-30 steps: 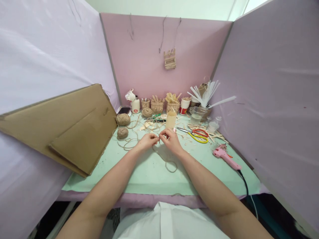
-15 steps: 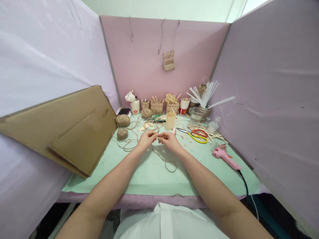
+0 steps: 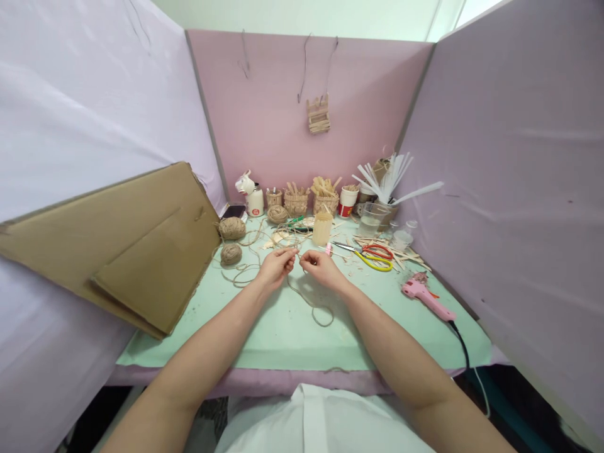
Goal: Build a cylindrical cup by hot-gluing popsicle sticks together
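My left hand and my right hand meet over the middle of the green mat, fingers pinched. Each hand pinches a thin jute twine that hangs down and loops on the mat below them. More loose twine trails left toward two twine balls near the cardboard. A small yellowish jar stands just behind my hands.
A large cardboard sheet leans at the left. Scissors and wooden stick scraps lie at the right, with a pink glue gun and its cord nearer. Small baskets, cups and white strips line the back wall.
My hands have drawn slightly apart and lowered a little while still pinching the twine. The camera tilted slightly.
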Available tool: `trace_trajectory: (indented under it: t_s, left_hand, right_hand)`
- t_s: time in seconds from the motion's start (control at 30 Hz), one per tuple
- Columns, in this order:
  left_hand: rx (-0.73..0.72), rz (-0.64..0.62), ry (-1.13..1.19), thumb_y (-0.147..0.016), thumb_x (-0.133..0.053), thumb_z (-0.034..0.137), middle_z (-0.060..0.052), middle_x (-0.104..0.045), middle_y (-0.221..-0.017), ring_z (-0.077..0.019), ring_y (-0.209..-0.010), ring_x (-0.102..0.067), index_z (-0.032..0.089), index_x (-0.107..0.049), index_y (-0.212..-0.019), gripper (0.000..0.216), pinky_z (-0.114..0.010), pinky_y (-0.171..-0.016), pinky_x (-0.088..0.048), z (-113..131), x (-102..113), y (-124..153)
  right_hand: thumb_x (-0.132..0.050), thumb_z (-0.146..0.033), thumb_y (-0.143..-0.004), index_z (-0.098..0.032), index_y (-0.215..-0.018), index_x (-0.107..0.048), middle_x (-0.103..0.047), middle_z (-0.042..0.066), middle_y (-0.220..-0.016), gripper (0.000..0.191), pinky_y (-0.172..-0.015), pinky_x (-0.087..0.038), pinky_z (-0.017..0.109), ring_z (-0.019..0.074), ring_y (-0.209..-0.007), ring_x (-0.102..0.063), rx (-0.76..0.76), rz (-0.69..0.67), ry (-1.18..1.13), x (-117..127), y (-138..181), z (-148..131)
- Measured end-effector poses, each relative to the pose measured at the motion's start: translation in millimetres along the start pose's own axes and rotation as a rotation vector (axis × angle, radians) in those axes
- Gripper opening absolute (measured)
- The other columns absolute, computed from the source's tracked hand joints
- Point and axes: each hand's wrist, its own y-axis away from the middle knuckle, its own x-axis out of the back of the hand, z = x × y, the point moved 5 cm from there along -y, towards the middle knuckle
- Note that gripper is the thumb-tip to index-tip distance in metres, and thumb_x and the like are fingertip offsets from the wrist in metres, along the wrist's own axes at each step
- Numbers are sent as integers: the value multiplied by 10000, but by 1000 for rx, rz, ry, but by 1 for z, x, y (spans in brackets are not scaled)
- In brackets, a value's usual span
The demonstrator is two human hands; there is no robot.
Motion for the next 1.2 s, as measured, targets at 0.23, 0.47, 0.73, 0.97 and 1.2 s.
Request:
trace_trajectory:
  t_s: [0.23,0.47,0.73,0.97,1.2]
  left_hand:
    - [-229,18,-330,-653,-736,353,2,-594,-594,-91,-557,-519,139,-668,-720,234,-212,-533,-385,12,0,4]
    - [-420,8,-709,-745,-581,237,8,-626,-625,-120,-598,-561,154,-693,-788,146,-237,-607,-423,12,-6,10]
    - [-400,64,-807,-759,-575,264,18,-619,-587,-120,-561,-562,174,-603,-733,97,-230,-581,-404,12,-5,12]
    - [-174,-22,-662,-708,-617,331,10,-568,-523,-102,-483,-475,152,-585,-609,207,-230,-509,-348,-1,-3,4]
    - [-121,-33,-541,-684,-638,322,13,-555,-534,-85,-477,-448,130,-642,-678,192,-216,-485,-341,-3,-3,2]
  right_hand:
    - [-599,-240,-759,-193,-1010,-616,-616,39,-905,256,-753,-462,320,171,-786,-562,86,202,119,15,3,-6]
    - [-517,-179,-888,-212,-973,-646,-588,74,-940,158,-817,-446,351,211,-896,-560,405,194,422,14,10,-23]
    - [-494,-196,-905,-207,-842,-597,-575,68,-894,120,-824,-414,356,224,-909,-528,346,175,352,10,8,-20]
    - [-490,-209,-882,-206,-801,-562,-565,45,-830,108,-757,-423,321,198,-837,-529,245,174,244,5,6,-10]
    - [-512,-266,-838,-201,-773,-583,-592,25,-804,116,-743,-431,306,173,-789,-544,80,201,99,6,5,-2]
